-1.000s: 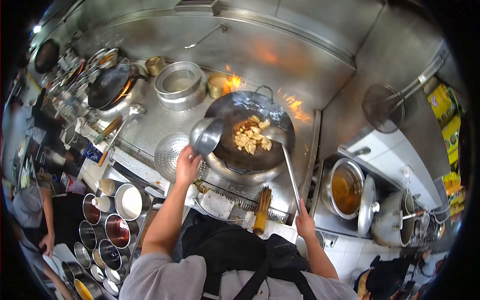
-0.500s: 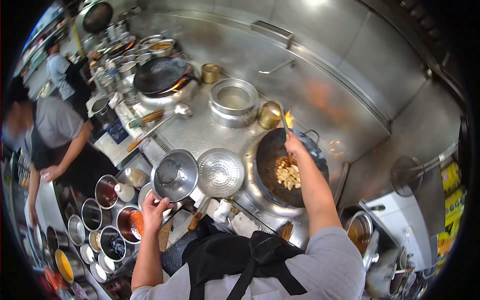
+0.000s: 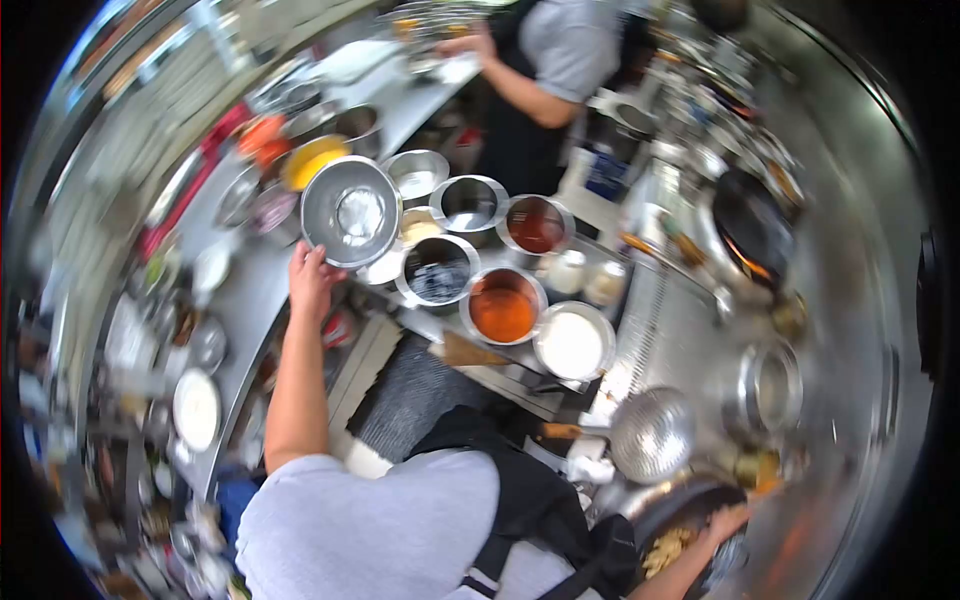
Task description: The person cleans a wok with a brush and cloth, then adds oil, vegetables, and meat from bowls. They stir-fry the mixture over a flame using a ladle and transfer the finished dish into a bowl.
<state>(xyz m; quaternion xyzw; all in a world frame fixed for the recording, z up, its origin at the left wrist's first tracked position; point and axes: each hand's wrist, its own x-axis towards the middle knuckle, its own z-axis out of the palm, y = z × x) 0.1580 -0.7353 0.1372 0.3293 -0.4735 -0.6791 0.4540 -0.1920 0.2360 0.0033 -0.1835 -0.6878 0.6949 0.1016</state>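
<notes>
My left hand has its fingers closed on the rim of an empty steel bowl, held out over the left counter's edge. At the lower right, my right hand reaches over a dark wok that has pale, chunky food in it. Its fingers are wrapped round a utensil handle, which is blurred here. A perforated steel strainer lies beside the wok.
Pots of orange liquid, red sauce and white contents stand centrally. A co-worker stands at the top. Another wok is on the right. Left, a counter holds a white plate.
The view has swung left. My left hand has carried the bowl from beside the strainer to the left counter. My right hand stays over the wok.
</notes>
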